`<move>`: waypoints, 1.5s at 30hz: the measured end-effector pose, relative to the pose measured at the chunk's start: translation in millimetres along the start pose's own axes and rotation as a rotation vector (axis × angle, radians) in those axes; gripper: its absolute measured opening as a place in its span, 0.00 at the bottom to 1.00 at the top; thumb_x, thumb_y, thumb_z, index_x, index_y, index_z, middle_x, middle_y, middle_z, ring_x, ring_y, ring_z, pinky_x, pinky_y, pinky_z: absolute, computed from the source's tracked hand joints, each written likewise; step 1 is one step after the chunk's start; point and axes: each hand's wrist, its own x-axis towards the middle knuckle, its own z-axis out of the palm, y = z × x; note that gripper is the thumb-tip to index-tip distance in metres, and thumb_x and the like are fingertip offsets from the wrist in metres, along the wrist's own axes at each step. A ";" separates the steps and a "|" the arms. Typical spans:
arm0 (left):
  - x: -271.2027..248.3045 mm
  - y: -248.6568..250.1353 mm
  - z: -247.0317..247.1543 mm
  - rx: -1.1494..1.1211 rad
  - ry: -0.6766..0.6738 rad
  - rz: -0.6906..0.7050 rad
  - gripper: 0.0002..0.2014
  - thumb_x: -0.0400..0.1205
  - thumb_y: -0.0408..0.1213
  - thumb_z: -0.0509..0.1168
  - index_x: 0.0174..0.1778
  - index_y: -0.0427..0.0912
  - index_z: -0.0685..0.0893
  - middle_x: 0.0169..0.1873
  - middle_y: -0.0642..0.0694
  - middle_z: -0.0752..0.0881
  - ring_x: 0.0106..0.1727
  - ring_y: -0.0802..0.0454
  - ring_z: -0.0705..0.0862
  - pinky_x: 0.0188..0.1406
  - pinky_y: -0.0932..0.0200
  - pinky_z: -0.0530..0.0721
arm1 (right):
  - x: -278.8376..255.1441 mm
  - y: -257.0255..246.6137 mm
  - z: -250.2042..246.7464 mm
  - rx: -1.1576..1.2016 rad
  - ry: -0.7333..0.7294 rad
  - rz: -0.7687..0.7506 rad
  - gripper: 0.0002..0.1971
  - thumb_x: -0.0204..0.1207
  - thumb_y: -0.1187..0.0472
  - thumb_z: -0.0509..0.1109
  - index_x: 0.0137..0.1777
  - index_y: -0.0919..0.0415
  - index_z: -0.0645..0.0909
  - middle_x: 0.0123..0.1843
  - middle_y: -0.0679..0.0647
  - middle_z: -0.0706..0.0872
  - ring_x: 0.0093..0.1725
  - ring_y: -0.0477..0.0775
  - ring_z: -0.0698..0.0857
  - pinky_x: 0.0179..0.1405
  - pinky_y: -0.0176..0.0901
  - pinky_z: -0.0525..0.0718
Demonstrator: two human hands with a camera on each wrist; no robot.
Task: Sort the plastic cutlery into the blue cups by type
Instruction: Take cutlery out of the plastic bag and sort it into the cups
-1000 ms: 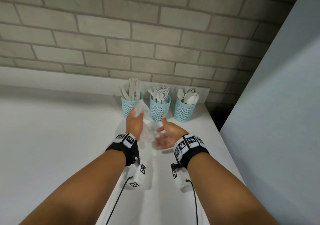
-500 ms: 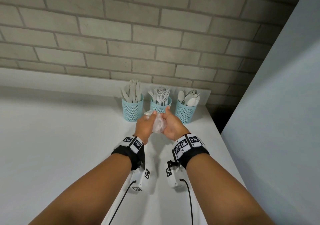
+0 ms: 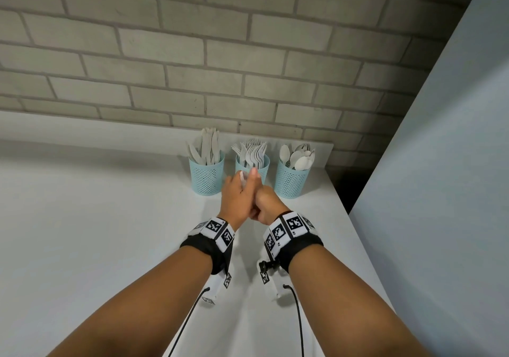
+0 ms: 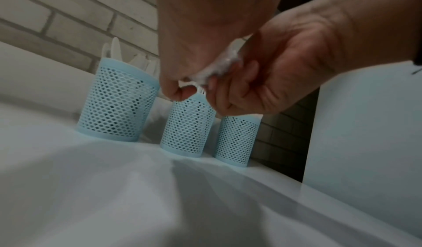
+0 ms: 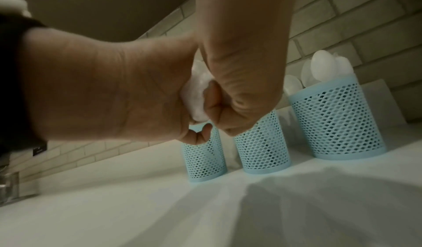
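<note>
Three blue mesh cups stand in a row at the back of the white counter: the knife cup (image 3: pixel 206 176), the fork cup (image 3: pixel 264 167) and the spoon cup (image 3: pixel 291 180), each with white plastic cutlery upright in it. Just in front of the fork cup my left hand (image 3: pixel 234 199) and right hand (image 3: pixel 268 205) are pressed together. Between them they squeeze a crumpled clear plastic bag (image 4: pixel 217 68), seen as a white wad (image 5: pixel 197 92) in the right wrist view. Only a sliver of the bag (image 3: pixel 243 177) shows from above. No loose cutlery lies in view.
The white counter (image 3: pixel 110 232) runs wide to the left and ends at a right edge (image 3: pixel 358 235) beside a pale panel (image 3: pixel 440 191). A brick wall (image 3: pixel 220 67) backs the cups. A dark gap (image 3: pixel 344 186) lies behind the spoon cup.
My hands have come together from apart, closing round the plastic bag and squashing it into a small wad. They have also moved up towards the fork cup.
</note>
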 end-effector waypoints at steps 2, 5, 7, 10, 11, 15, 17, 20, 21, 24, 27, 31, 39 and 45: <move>0.3 0.3 1.2 0.064 0.001 0.018 0.21 0.86 0.54 0.50 0.34 0.47 0.77 0.29 0.50 0.78 0.42 0.43 0.80 0.45 0.50 0.78 | 5.3 2.4 -0.3 -0.029 0.028 -0.062 0.29 0.81 0.35 0.50 0.38 0.58 0.80 0.35 0.58 0.78 0.31 0.51 0.75 0.27 0.37 0.69; -1.0 5.3 0.5 0.055 0.004 -0.009 0.22 0.88 0.45 0.49 0.31 0.40 0.76 0.24 0.50 0.77 0.30 0.54 0.78 0.33 0.60 0.72 | 3.8 3.7 -1.4 -0.065 0.007 -0.133 0.25 0.82 0.40 0.52 0.43 0.59 0.81 0.34 0.57 0.79 0.30 0.50 0.74 0.25 0.37 0.69; -1.7 8.2 -1.9 0.094 0.021 -0.028 0.23 0.89 0.44 0.48 0.31 0.39 0.77 0.24 0.49 0.77 0.29 0.54 0.77 0.31 0.61 0.70 | 1.8 2.8 -3.2 -0.066 -0.010 -0.141 0.21 0.83 0.43 0.54 0.45 0.58 0.81 0.35 0.56 0.81 0.32 0.50 0.76 0.29 0.40 0.75; -4.5 10.8 -3.1 0.197 0.046 -0.010 0.19 0.88 0.44 0.47 0.49 0.35 0.80 0.32 0.45 0.80 0.36 0.46 0.81 0.35 0.59 0.72 | -2.8 -2.0 -4.4 0.027 -0.063 -0.102 0.22 0.83 0.43 0.56 0.55 0.60 0.81 0.49 0.62 0.87 0.51 0.59 0.85 0.53 0.53 0.84; -6.2 11.7 -2.3 0.226 0.044 -0.003 0.17 0.88 0.43 0.48 0.53 0.36 0.78 0.33 0.45 0.80 0.37 0.44 0.82 0.35 0.59 0.72 | -4.6 -3.8 -5.3 0.100 -0.079 -0.047 0.23 0.83 0.43 0.56 0.58 0.61 0.81 0.55 0.63 0.87 0.58 0.60 0.85 0.58 0.55 0.83; -6.2 13.6 -3.4 0.360 -0.030 0.105 0.13 0.86 0.36 0.53 0.64 0.47 0.76 0.46 0.48 0.80 0.49 0.50 0.78 0.48 0.58 0.68 | -7.7 -7.6 -6.2 0.224 -0.096 -0.021 0.15 0.86 0.50 0.53 0.48 0.57 0.78 0.38 0.54 0.85 0.37 0.49 0.85 0.36 0.38 0.86; -2.1 11.1 -5.3 0.495 -0.032 0.152 0.11 0.86 0.36 0.55 0.60 0.43 0.80 0.52 0.44 0.77 0.55 0.46 0.74 0.52 0.58 0.65 | -5.5 -4.1 -8.1 0.190 -0.071 -0.031 0.15 0.85 0.52 0.55 0.41 0.57 0.76 0.28 0.51 0.83 0.27 0.47 0.83 0.25 0.35 0.82; -0.2 11.8 -5.7 0.385 0.011 0.164 0.15 0.87 0.42 0.54 0.47 0.34 0.79 0.44 0.39 0.81 0.47 0.41 0.78 0.49 0.50 0.76 | -10.0 -0.2 -6.9 0.174 -0.106 -0.080 0.16 0.85 0.51 0.55 0.39 0.57 0.76 0.21 0.48 0.82 0.21 0.42 0.82 0.23 0.32 0.80; -1.0 13.5 -5.6 0.348 0.033 0.140 0.17 0.87 0.44 0.52 0.46 0.33 0.78 0.41 0.38 0.82 0.45 0.41 0.80 0.46 0.47 0.78 | -9.0 0.1 -5.5 0.187 -0.131 -0.087 0.17 0.85 0.49 0.55 0.40 0.56 0.77 0.24 0.49 0.84 0.25 0.42 0.83 0.27 0.34 0.82; -4.7 19.9 -8.2 0.428 0.058 0.102 0.25 0.87 0.50 0.46 0.49 0.37 0.84 0.38 0.39 0.86 0.43 0.42 0.83 0.41 0.48 0.81 | -12.6 -1.3 -1.6 0.160 -0.118 -0.073 0.23 0.81 0.38 0.54 0.43 0.56 0.80 0.37 0.53 0.86 0.39 0.50 0.85 0.40 0.44 0.85; -6.3 27.7 -11.4 0.472 0.056 0.084 0.28 0.88 0.49 0.45 0.49 0.38 0.88 0.39 0.38 0.88 0.42 0.42 0.85 0.39 0.53 0.78 | -12.9 1.1 0.2 0.127 -0.086 -0.072 0.26 0.80 0.35 0.53 0.40 0.55 0.80 0.40 0.54 0.85 0.41 0.52 0.84 0.44 0.44 0.82; -6.0 33.3 -11.1 0.424 0.010 0.034 0.26 0.89 0.46 0.45 0.46 0.32 0.84 0.39 0.35 0.87 0.43 0.40 0.84 0.38 0.57 0.73 | -14.8 7.9 2.9 0.079 -0.079 -0.118 0.27 0.80 0.37 0.53 0.48 0.61 0.82 0.40 0.66 0.84 0.38 0.56 0.86 0.31 0.38 0.71; -6.1 22.7 -4.7 0.206 -0.068 -0.109 0.19 0.85 0.43 0.58 0.68 0.36 0.68 0.51 0.39 0.82 0.51 0.44 0.80 0.52 0.51 0.78 | -16.3 11.3 -16.7 0.210 0.086 -0.197 0.20 0.86 0.48 0.51 0.42 0.61 0.75 0.24 0.52 0.69 0.14 0.44 0.66 0.14 0.32 0.63; -36.1 30.7 -13.1 0.232 -0.181 -0.177 0.20 0.85 0.47 0.57 0.66 0.38 0.71 0.65 0.37 0.71 0.65 0.43 0.74 0.67 0.48 0.74 | -32.8 6.6 -51.0 0.923 -0.155 -0.048 0.12 0.79 0.52 0.66 0.53 0.61 0.79 0.45 0.58 0.79 0.35 0.49 0.77 0.22 0.33 0.81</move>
